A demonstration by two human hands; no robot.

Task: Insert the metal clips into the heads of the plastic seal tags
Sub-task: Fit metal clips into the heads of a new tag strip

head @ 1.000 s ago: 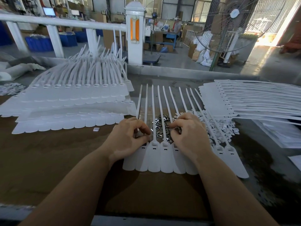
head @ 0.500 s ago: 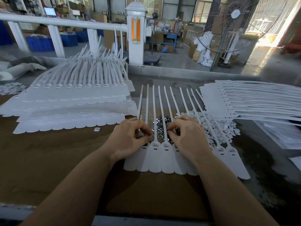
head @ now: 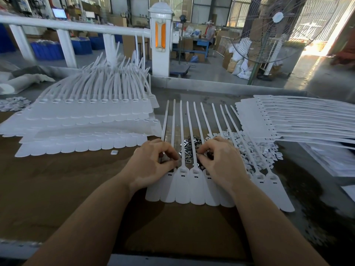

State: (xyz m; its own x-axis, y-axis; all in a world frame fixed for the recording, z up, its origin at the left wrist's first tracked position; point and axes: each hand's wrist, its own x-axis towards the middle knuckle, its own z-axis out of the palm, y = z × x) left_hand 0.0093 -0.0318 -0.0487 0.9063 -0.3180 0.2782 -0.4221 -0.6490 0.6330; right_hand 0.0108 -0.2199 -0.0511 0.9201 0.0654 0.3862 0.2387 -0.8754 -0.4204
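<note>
A row of several white plastic seal tags (head: 196, 189) lies side by side on the brown table, heads near me and tails pointing away. Behind the heads sits a small heap of shiny metal clips (head: 189, 144). My left hand (head: 151, 166) rests on the leftmost tags, its thumb and forefinger pinched together just above a tag head, seemingly on a clip that the fingers mostly hide. Over the tags in the middle of the row, my right hand (head: 222, 162) has its fingers curled into the near edge of the clip heap, pinching clips there.
A tall stack of tags (head: 86, 120) fills the left of the table and a flat stack (head: 297, 120) the right. Small white plastic pieces (head: 255, 150) are heaped right of the clips. One loose piece (head: 114, 152) lies left of my hands. A white railing (head: 73, 25) runs behind.
Both hands stay over the same tags. Only the fingertips have shifted slightly at the clips.
</note>
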